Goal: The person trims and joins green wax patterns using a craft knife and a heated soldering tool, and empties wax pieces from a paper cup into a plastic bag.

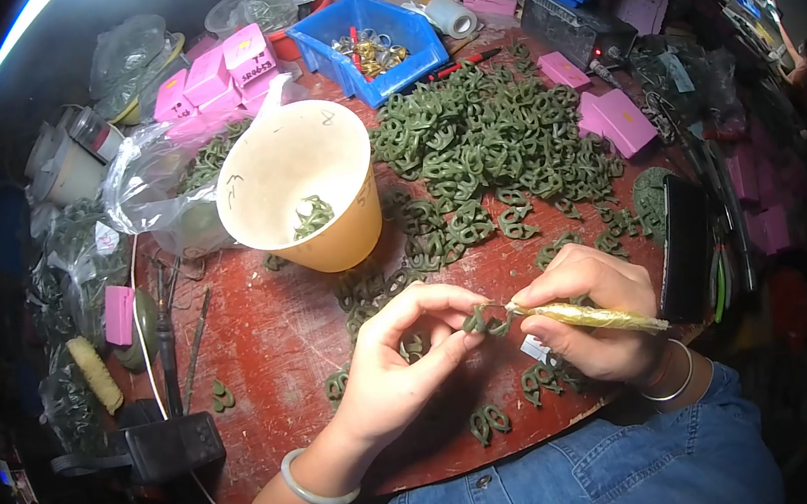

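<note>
My left hand (392, 364) pinches a small dark green ring-shaped piece (480, 321) between thumb and fingertips. In my right hand (600, 280) is a pen-like tool (601, 316) with a yellow wrapped handle, gripped like a pencil. Its thin tip points left and meets or nearly meets the green piece; I cannot tell which. Just below my right fingers lies a small white tag (536, 348), beside more green pieces (548, 379). Two joined green pieces (489, 425) rest near the table's front edge.
A large heap of green pieces (490, 136) covers the middle of the red table (267, 369). Left of it stands a cream bucket (342, 244) with a few pieces inside. Behind are a blue bin (368, 85) and pink boxes (244, 60). A dark phone-like slab (682, 248) stands at right.
</note>
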Available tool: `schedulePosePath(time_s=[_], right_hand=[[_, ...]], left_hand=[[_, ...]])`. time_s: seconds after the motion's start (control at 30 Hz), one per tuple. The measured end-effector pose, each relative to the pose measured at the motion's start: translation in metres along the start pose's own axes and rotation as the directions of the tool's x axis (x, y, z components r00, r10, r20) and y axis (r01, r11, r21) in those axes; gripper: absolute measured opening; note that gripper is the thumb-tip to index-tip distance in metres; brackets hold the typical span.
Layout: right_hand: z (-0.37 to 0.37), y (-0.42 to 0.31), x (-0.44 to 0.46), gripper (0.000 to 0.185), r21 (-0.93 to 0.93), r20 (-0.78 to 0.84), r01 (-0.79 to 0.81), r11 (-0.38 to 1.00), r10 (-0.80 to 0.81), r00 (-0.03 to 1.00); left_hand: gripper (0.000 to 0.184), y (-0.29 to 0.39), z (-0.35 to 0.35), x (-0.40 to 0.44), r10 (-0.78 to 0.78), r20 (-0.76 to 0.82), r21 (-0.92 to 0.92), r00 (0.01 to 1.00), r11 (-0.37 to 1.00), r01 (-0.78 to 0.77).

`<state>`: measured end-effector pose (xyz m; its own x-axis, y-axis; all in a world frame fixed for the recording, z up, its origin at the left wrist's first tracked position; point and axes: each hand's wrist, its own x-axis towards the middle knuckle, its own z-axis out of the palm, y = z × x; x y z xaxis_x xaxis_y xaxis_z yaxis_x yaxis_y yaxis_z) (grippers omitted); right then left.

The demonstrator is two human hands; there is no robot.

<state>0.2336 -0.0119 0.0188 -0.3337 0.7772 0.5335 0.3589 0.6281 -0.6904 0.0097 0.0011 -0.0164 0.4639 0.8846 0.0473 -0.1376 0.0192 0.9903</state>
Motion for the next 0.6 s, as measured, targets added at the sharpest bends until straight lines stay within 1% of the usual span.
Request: schedulePosePath(time_s=[0.03, 0.1, 0.13, 0.2, 0.23, 0.3, 0.33, 0.4, 0.43, 0.47, 0.5, 0.53, 0.6], right_hand=[[-0.001, 0.000, 0.000, 0.021, -0.011, -0.001, 0.008, 1.000, -0.008, 1.000], [-0.001, 0.000, 0.000, 0.022, -0.022, -0.002, 0.016, 1.000, -0.016, 1.000], [-0.001, 0.001, 0.000, 0.023, -0.029, -0.029, 0.035, 0.999, -0.036, 0.999], [-0.002, 0.001, 0.001, 0.025, -0.038, -0.056, 0.054, 0.998, -0.056, 0.997], [-0.004, 0.001, 0.002, 0.028, -0.013, -0.028, 0.073, 0.997, -0.073, 0.997], [-0.003, 0.001, 0.003, 0.031, 0.011, 0.001, 0.092, 0.996, -0.092, 0.996], [0.000, 0.002, 0.004, 0.033, 0.034, 0.007, 0.124, 0.992, -0.124, 0.992], [0.002, 0.001, 0.003, 0.036, 0.057, 0.014, 0.155, 0.986, -0.156, 0.988], [0.002, 0.001, 0.002, 0.035, -0.020, 0.013, 0.143, 0.990, -0.143, 0.990], [0.002, 0.000, 0.002, 0.033, -0.096, 0.011, 0.131, 0.987, -0.130, 0.991], [0.001, 0.001, 0.001, 0.033, -0.096, 0.013, 0.132, 0.987, -0.131, 0.991], [0.001, 0.001, 0.000, 0.035, -0.100, 0.023, 0.154, 0.983, -0.152, 0.988], [0.002, 0.001, 0.000, 0.036, -0.104, 0.034, 0.178, 0.979, -0.175, 0.984]], left_hand=[[0.023, 0.002, 0.000, 0.000, 0.001, -0.001, 0.001, 1.000, 1.000, -0.001], [0.025, 0.006, 0.000, -0.002, -0.149, 0.034, -0.187, 0.988, 0.971, 0.152], [0.025, 0.010, 0.000, -0.002, -0.148, 0.034, -0.186, 0.988, 0.971, 0.152], [0.030, 0.015, -0.001, -0.001, -0.318, 0.073, -0.416, 0.945, 0.852, 0.318], [0.030, 0.014, -0.002, -0.002, -0.317, 0.073, -0.416, 0.946, 0.852, 0.318], [0.031, 0.010, -0.004, -0.003, -0.298, 0.179, -0.559, 0.938, 0.753, 0.346], [0.031, 0.009, -0.005, -0.003, -0.298, 0.178, -0.560, 0.938, 0.753, 0.346], [0.034, 0.009, -0.006, -0.003, -0.290, 0.269, -0.640, 0.918, 0.659, 0.395], [0.034, 0.009, -0.008, -0.003, -0.289, 0.268, -0.641, 0.919, 0.658, 0.395], [0.036, 0.009, -0.010, -0.003, -0.279, 0.304, -0.666, 0.911, 0.622, 0.413], [0.038, 0.009, -0.011, -0.002, -0.266, 0.339, -0.688, 0.902, 0.585, 0.431], [0.038, 0.009, -0.012, -0.002, -0.265, 0.337, -0.688, 0.903, 0.585, 0.429], [0.046, 0.010, -0.013, -0.002, -0.276, 0.364, -0.717, 0.890, 0.527, 0.457]])
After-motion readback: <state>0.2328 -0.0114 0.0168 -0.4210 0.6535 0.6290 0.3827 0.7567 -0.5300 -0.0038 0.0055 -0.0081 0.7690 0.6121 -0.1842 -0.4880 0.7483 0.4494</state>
